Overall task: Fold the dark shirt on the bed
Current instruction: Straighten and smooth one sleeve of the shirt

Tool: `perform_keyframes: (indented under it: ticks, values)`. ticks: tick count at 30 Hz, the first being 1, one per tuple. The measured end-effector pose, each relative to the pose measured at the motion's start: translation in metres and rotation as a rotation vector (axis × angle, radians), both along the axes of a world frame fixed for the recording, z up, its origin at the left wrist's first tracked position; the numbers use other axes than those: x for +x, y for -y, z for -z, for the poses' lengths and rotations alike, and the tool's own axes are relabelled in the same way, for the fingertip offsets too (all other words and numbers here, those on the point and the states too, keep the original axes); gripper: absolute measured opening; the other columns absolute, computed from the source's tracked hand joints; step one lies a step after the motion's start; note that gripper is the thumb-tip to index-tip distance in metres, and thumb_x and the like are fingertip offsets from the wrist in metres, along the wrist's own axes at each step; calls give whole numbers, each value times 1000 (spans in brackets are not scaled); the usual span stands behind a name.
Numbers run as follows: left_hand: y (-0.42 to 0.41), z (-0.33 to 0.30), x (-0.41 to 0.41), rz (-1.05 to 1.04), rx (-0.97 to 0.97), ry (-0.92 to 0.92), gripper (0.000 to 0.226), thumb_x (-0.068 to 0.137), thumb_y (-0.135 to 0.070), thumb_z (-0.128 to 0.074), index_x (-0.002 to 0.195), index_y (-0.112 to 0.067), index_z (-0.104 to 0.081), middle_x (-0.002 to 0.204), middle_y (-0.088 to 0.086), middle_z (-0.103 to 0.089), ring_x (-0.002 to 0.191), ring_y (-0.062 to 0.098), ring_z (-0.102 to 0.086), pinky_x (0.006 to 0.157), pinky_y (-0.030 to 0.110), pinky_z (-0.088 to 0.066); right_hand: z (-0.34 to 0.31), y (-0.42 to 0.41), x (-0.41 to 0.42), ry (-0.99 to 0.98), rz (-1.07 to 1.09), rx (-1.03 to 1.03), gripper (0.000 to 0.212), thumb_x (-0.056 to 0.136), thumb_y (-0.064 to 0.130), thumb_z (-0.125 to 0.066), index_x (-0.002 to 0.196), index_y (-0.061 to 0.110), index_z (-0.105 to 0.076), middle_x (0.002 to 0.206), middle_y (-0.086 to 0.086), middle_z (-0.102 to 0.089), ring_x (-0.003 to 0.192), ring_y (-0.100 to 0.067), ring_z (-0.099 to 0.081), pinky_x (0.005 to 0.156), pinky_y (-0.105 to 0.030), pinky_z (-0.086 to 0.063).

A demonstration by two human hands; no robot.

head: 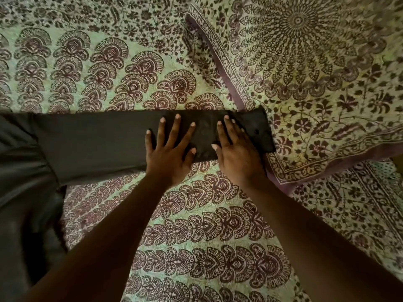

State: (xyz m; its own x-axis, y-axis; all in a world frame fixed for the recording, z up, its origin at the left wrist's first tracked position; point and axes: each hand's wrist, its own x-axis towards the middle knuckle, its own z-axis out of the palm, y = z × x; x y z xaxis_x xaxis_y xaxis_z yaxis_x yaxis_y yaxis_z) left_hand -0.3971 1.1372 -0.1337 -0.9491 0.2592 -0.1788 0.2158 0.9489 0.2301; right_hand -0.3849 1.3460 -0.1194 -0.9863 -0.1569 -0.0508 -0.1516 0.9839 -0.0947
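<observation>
Head view showed the dark shirt [98, 144] lying across the bed as a long narrow band, one end bunched at the left edge of the picture and the other end, with a small button or stud on it, overlapping the corner of a patterned pillow [316, 83]. Both hands lay flat on that right-hand end: the left hand [169, 149] with fingers spread and straight, the right hand [236, 149] beside it, fingers also straight, pressing the cloth and gripping nothing.

As a judgement, the main risk was the band slipping out of line. That end sat half on the pillow and half on the printed bedspread [196, 225], so an uneven surface under the palms could let the layers slide or crease when pressed or lifted. The loose bulk at the left could also drag the strip crooked.

No brand, label or writing could be read anywhere.
</observation>
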Motion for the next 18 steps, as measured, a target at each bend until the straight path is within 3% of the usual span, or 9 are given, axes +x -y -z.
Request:
perform_keyframes:
  ticks: [7,12,18]
  values:
    - [4,-6,-2,-42,103,49,65,99,-59,-28,161,-46,-12,173,-6,5,159,30,8,124,63,0,-8,15,-1,24,14,-55,59,107,37,-34,156,4,-36,166,-22,-26,152,-38,-29,120,-50,-34]
    - [5,-10,19,-189,125,19,67,102,-61,-25,163,-37,-10,173,-2,3,159,33,5,125,58,-1,-12,23,1,52,155,-7,62,106,35,-42,153,-5,-36,162,-28,-30,148,-44,-35,116,-52,-39]
    - [52,-27,52,-418,97,-87,57,108,-47,-31,162,-28,-22,173,1,-11,159,28,-8,127,57,-10,-37,97,-2,19,-11,-105,63,106,42,-31,154,2,-39,161,-25,-33,151,-42,-29,120,-53,-30]
